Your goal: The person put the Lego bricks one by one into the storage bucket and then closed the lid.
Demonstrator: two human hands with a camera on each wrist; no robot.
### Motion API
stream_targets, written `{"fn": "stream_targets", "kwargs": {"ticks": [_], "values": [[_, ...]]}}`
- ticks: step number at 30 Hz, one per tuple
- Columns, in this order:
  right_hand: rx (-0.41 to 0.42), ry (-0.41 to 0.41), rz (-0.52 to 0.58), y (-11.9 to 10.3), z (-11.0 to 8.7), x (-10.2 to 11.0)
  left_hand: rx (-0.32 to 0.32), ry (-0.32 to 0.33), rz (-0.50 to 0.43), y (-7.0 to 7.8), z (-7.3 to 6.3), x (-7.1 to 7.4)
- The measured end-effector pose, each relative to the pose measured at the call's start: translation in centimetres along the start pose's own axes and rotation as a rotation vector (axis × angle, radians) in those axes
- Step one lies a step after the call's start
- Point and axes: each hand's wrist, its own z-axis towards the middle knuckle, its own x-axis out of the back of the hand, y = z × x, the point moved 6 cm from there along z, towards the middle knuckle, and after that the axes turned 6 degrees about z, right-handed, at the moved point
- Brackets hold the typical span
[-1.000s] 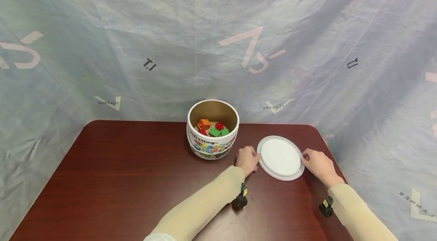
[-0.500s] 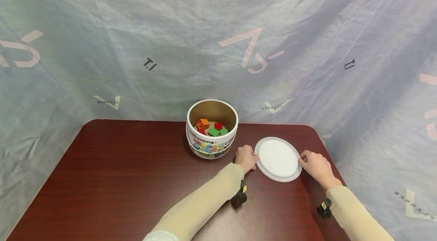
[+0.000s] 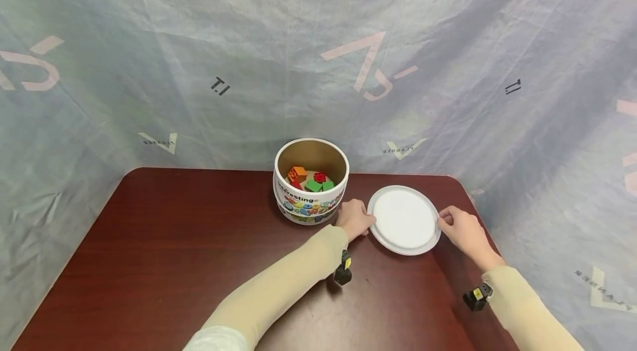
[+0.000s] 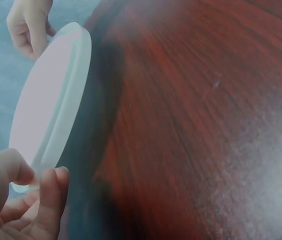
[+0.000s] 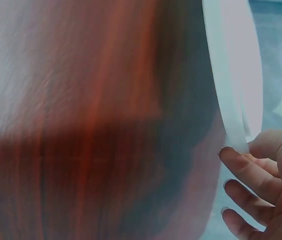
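Note:
Between my two hands is a round white lid [image 3: 404,219], its raised inner disc facing up. My left hand [image 3: 354,219] pinches the left edge of the rim; in the left wrist view the thumb lies on top and the fingers underneath. The opposite edge is pinched by my right hand [image 3: 465,232], thumb above and index finger below in the right wrist view. Both wrist views show a gap and a dark shadow under the lid, so it hangs above the table. Left of my left hand stands a white bucket [image 3: 311,208] with colourful printing, uncovered.
Several orange, red and green blocks [image 3: 313,186] lie in the bottom of the bucket. The dark red wooden table [image 3: 189,240] extends to the left and front. A grey printed cloth [image 3: 278,52] hangs behind and along both sides.
The lid has risen off the table and shifted slightly left, with both hands still pinching its rim. The head view has tilted a little. The bucket stays in place.

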Motion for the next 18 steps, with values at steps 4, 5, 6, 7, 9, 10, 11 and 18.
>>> {"fn": "stream_targets", "kwargs": {"ticks": [4, 5, 6, 7, 9, 10, 11, 18], "values": [[0.010, 0.016, 0.029, -0.9, -0.1, 1.0, -0.003, 0.011, -0.050, 0.8, -0.8, 1.3], [0.013, 0.021, 0.032, -1.1, -0.2, 1.2, -0.009, 0.006, -0.058, 1.1, -1.2, 1.7], [0.016, 0.028, 0.032, -1.3, -0.2, 1.5, -0.010, -0.006, -0.080, 1.7, -1.8, 2.2], [0.021, 0.032, 0.032, -1.4, -0.1, 1.8, -0.015, -0.010, -0.086, 2.0, -2.0, 2.5], [0.028, 0.044, 0.038, -1.7, 0.0, 2.4, -0.028, -0.016, -0.075, 2.7, -2.7, 3.3], [0.034, 0.050, 0.040, -1.9, 0.0, 2.7, -0.034, -0.023, -0.075, 3.1, -3.0, 3.7], [0.043, 0.058, 0.037, -2.2, 0.1, 3.0, -0.036, -0.029, -0.079, 3.4, -3.3, 4.1], [0.099, 0.114, 0.044, -4.6, 0.5, 5.2, -0.040, -0.075, -0.153, 4.6, -4.6, 6.7]]}}
